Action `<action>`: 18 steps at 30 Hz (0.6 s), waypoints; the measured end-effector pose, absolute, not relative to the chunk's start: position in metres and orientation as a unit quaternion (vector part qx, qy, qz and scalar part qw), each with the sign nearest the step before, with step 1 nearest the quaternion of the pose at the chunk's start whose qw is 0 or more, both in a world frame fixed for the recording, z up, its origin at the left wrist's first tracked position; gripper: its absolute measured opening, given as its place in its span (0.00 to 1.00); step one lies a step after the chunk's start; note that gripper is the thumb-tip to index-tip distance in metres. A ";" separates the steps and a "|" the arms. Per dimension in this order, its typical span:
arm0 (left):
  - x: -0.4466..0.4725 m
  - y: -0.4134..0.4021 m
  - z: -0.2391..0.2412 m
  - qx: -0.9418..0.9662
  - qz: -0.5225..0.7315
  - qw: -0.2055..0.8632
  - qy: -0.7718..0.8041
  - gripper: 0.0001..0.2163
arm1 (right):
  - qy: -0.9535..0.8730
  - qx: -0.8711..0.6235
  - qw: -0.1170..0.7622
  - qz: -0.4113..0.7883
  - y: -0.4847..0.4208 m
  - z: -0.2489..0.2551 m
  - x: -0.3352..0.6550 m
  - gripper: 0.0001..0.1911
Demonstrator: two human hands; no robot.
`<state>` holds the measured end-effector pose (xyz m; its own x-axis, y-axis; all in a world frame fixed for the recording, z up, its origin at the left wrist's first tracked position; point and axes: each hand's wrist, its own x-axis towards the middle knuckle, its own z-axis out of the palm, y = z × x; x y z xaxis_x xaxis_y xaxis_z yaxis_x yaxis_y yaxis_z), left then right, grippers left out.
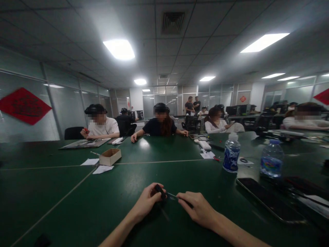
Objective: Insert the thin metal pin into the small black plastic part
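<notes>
My left hand [149,199] is closed around a small black block-shaped part [160,191], held just above the green table. Between the fingers of my right hand [196,206] is a screwdriver [172,195] with a thin metal shaft and a dark handle mostly covered by the palm. The shaft points left, and its tip meets or nearly meets the side of the black part; exact contact is too small to tell. What the part is cannot be made out.
A phone [267,199] lies right of my right hand, near a blue-labelled bottle [231,154] and a blue-capped water bottle [272,159]. An open cardboard box [110,157] stands ahead left by paper slips [103,169]. Several people sit around the green table [123,192].
</notes>
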<state>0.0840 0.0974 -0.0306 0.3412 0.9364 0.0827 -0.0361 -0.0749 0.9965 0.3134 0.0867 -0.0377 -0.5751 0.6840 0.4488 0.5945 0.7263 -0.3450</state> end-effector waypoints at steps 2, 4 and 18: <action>0.085 0.098 -0.031 0.597 0.431 0.559 0.380 0.15 | -0.884 -0.362 0.286 0.078 0.087 -0.038 0.313 0.16; 0.086 0.098 -0.030 0.604 0.430 0.550 0.384 0.14 | -0.885 -0.360 0.285 0.081 0.087 -0.037 0.312 0.16; 0.087 0.096 -0.027 0.626 0.424 0.531 0.384 0.10 | -0.882 -0.372 0.276 0.092 0.083 -0.031 0.312 0.16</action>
